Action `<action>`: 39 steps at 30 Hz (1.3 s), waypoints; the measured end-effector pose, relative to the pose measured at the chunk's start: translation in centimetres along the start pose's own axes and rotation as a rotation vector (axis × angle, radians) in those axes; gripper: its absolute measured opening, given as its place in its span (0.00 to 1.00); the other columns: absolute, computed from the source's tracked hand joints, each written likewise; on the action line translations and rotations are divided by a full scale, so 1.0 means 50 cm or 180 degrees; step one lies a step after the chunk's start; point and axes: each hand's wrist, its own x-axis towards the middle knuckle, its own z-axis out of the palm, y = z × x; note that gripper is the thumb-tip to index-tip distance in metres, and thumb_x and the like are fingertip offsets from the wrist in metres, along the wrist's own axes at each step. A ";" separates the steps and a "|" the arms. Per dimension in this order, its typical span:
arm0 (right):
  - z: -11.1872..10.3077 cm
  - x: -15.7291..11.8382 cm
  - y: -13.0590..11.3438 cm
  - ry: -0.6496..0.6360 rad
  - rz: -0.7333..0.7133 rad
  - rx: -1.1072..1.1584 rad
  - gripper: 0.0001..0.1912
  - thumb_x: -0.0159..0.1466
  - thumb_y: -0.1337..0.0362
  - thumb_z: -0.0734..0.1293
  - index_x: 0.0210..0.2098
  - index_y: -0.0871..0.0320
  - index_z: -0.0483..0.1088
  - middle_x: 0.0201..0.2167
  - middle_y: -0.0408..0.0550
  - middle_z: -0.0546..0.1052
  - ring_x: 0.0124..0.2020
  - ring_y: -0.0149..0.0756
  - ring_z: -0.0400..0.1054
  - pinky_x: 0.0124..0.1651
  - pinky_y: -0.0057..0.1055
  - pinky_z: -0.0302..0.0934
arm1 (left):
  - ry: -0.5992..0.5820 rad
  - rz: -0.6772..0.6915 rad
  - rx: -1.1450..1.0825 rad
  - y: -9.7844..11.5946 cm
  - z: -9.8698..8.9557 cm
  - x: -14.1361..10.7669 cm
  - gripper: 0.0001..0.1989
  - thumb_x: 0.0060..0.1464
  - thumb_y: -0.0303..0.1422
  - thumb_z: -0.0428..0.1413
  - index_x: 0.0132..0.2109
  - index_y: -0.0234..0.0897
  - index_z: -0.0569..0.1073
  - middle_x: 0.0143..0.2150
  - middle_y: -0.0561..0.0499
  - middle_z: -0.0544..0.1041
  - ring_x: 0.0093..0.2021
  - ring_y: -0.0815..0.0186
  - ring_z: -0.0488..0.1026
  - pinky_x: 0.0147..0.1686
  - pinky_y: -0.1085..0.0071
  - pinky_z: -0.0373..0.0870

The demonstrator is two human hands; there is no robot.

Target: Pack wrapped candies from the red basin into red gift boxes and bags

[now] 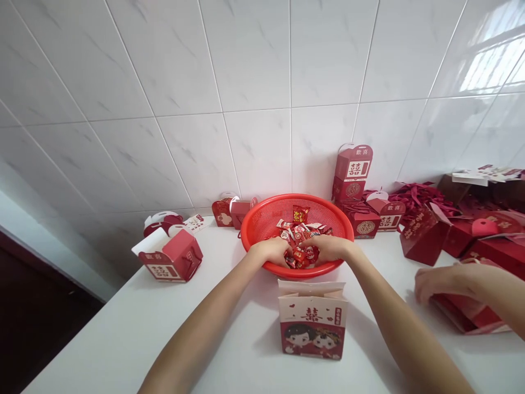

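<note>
A round red plastic basket (295, 273) stands on the white table, with red wrapped candies (299, 232) in it. My left hand (274, 250) reaches over its near left rim, the fingertips down among the candies. From the right side my right hand (328, 247) dips into the same pile, its fingers curled at the candies. Which candies either hand grips is hidden by the fingers and wrappers. Between my forearms, just in front of the basket, an upright red and white paper box (312, 328) with two cartoon faces stands with its top open.
Another person's hand (447, 282) touches a red box (471, 312) at the right. Red boxes (355, 175) are stacked by the tiled wall. A red box (172, 257) lies at the left. More boxes and dark red ribbons (424, 197) crowd the back right.
</note>
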 end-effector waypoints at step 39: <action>0.006 -0.008 0.022 0.0790 -0.0913 0.1756 0.23 0.61 0.48 0.69 0.47 0.60 0.74 0.45 0.52 0.79 0.47 0.46 0.72 0.50 0.38 0.64 | 0.2063 0.0821 -0.2123 0.006 0.004 -0.025 0.20 0.51 0.19 0.54 0.47 0.39 0.82 0.50 0.50 0.82 0.50 0.62 0.78 0.55 0.67 0.72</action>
